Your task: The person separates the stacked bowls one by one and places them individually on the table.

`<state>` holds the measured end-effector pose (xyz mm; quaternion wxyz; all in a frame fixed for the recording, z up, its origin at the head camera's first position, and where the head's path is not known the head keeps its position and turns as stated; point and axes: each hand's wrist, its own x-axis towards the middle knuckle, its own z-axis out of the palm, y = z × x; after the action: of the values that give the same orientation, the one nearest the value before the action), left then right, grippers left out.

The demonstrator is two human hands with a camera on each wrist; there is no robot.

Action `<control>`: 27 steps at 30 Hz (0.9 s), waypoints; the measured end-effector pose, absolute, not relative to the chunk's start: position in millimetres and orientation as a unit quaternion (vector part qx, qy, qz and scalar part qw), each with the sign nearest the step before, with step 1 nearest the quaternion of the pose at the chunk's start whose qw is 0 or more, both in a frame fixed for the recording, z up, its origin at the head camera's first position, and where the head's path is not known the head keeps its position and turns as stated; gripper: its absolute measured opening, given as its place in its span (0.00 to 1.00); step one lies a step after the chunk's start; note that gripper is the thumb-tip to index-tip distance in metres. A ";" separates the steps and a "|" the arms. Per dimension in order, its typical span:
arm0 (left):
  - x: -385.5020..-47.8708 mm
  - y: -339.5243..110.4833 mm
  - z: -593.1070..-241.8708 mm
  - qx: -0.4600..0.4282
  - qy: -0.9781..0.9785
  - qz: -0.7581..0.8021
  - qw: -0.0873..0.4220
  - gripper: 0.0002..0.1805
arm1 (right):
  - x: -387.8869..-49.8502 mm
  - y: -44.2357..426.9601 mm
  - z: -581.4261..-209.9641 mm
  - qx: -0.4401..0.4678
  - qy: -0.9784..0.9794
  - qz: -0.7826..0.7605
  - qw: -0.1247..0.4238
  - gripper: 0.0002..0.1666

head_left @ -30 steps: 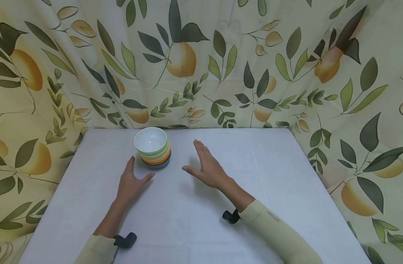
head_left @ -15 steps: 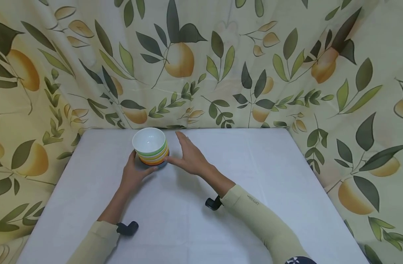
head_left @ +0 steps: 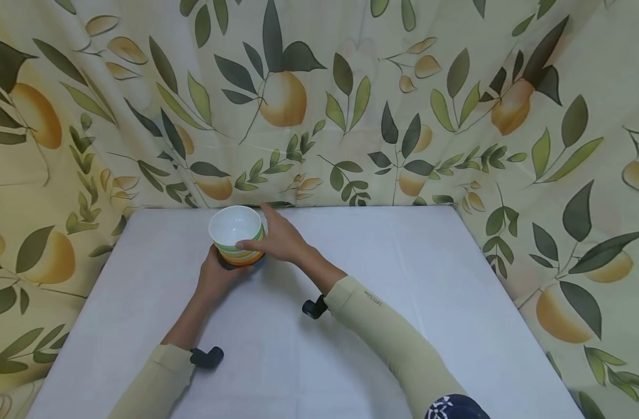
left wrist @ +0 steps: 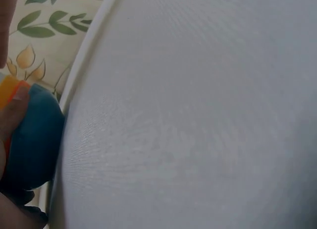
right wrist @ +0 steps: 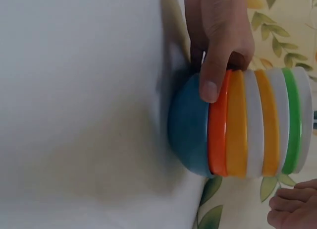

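Sleeves (head_left: 154,378): pale yellow-green, stretched forward from the near side, with a black camera (head_left: 208,358) at the left wrist.
Left hand (head_left: 218,274): down low, curled round the base of the bowl stack (right wrist: 242,122), thumb pinching right where blue meets orange-red!
Right hand (head_left: 283,233): up high, spread wide, thumb in front and fingers towards the far side of the upper bowls; cannot tell whether touching.
Bowl stack: upright, nested, between both hands, on the left side by the tabletop's (head_left: 361,262) back edge; cannot tell whether resting or just lifted.
Colours, bottom to top: blue, orange-red, orange, white, yellow-orange, white, green, white.
Top bowl (head_left: 234,223): mouth up, white inside.
Backdrop (head_left: 361,128): cream cloth, orange fruit, green leaves, close behind.
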<state>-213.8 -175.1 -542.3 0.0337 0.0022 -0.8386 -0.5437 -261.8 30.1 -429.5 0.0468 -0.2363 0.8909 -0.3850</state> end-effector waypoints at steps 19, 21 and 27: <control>-223.6 -179.5 -543.9 -0.041 -0.844 -0.532 0.052 0.67 | -275.9 13.9 -443.7 -0.257 0.875 -0.407 0.048 0.57; -223.3 -179.7 -543.6 -0.040 -0.846 -0.529 0.054 0.66 | -275.9 13.2 -444.6 -0.259 0.871 -0.414 0.045 0.55; -224.5 -178.9 -543.2 -0.040 -0.853 -0.517 0.053 0.66 | -277.5 13.2 -444.8 -0.255 0.875 -0.410 0.031 0.56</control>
<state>-224.5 -178.9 -543.2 0.0533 -0.0405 -0.8532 -0.5173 -277.5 13.2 -444.8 0.0308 -0.2546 0.8753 -0.4101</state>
